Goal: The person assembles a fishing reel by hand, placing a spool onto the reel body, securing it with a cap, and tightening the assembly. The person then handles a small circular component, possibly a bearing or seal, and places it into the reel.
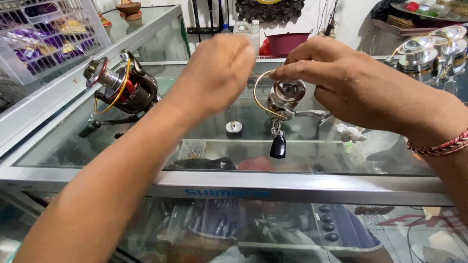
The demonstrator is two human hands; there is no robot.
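Two hands working a silver spinning reel over a glass display counter.

Counter w/ metal frame is sitting in a cluttered shop: a dark red-and-gold reel lying at left, white basket behind it, more silver reels at right. Right hand is pinching the reel's top, fingers closed on it above the glass. Left hand is hovering just beside it, fingers curled; can't tell if it's gripping anything.

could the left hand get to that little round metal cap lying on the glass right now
Probably yes: the left hand hovers just above the round metal cap, which lies alone on the glass counter, nothing between them.
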